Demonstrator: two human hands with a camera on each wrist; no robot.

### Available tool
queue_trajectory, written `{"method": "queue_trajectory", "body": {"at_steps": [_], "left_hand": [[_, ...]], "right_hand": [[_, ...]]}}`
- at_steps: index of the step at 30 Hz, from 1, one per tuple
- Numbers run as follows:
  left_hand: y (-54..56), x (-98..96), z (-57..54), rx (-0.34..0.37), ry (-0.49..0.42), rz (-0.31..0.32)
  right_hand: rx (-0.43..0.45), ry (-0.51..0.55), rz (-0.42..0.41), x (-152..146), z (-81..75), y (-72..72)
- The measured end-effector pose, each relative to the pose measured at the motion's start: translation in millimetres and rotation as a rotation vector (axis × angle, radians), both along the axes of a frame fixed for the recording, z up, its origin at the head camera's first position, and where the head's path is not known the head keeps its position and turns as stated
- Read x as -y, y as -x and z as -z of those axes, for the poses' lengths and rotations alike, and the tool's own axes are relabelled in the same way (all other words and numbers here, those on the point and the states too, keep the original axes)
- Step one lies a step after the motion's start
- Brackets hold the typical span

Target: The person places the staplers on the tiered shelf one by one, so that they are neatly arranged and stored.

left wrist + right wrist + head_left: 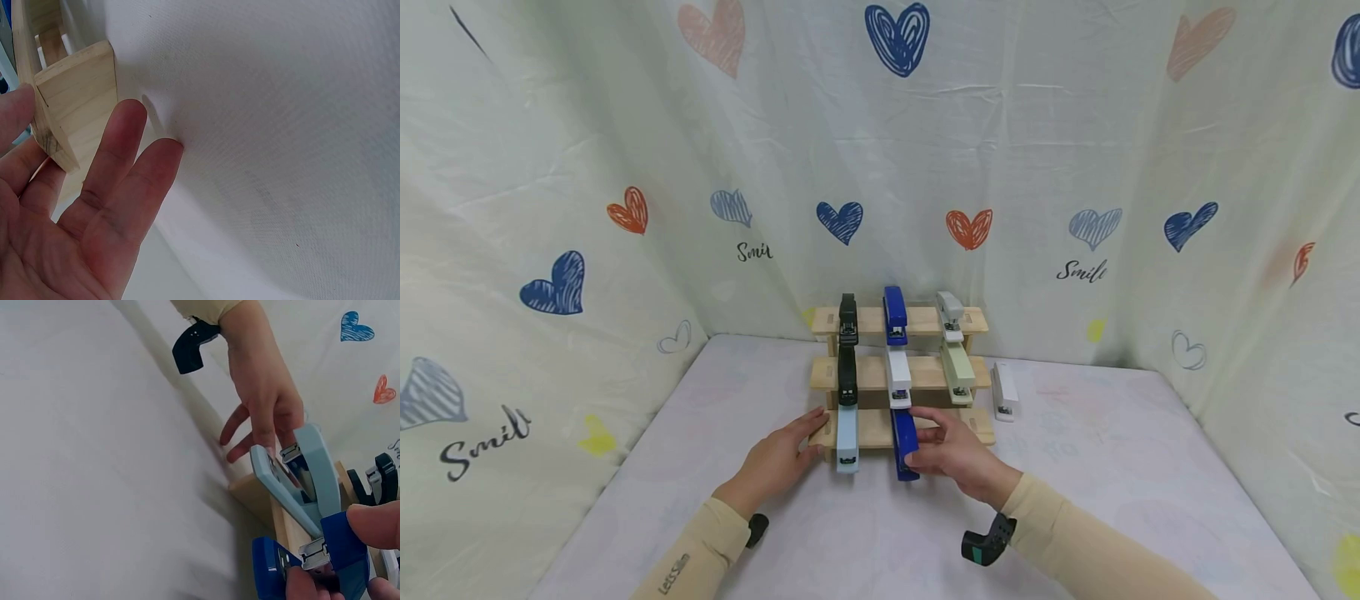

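Observation:
A three-tier wooden rack [868, 427] stands on the table with staplers laid across its steps. My right hand [958, 454] grips a dark blue stapler [904, 442] on the lowest step; its front end sticks out past the step's edge. In the right wrist view this blue stapler [347, 550] has its jaws apart between thumb and fingers. My left hand [781, 458] pinches the left end of the lowest step, with two fingers [119, 150] extended free in the left wrist view. A light blue stapler [847, 437] lies on that step between the hands.
Black staplers [847, 375] occupy the upper steps at left. A white stapler [898, 375] and another blue stapler [895, 315] fill the middle column; a pale green stapler [957, 371] and a grey one [950, 308] sit at right. Another white stapler [1004, 392] lies on the table beside the rack.

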State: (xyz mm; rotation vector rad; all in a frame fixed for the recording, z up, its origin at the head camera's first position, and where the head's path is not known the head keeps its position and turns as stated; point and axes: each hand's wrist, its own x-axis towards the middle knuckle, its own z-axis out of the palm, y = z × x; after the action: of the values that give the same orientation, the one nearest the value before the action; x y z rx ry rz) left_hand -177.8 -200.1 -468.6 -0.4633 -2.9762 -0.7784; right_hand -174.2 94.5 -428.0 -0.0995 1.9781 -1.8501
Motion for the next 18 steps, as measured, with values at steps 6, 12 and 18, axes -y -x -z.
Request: {"method": "queue_trajectory", "body": {"at_steps": [6, 12, 18], "left_hand": [[0.4, 0.2, 0.3, -0.003, 0.001, -0.002], [-0.6, 0.7, -0.1, -0.026, -0.002, 0.010], [-1.1, 0.6, -0.8, -0.013, 0.005, 0.009]], "right_hand": [[-0.005, 0.012, 0.034, 3.1, 4.3, 1.7], [-0.002, 0.025, 0.042, 6.0, 4.3, 4.5], [-0.006, 0.028, 0.050, 8.6, 1.8, 4.6]]}}
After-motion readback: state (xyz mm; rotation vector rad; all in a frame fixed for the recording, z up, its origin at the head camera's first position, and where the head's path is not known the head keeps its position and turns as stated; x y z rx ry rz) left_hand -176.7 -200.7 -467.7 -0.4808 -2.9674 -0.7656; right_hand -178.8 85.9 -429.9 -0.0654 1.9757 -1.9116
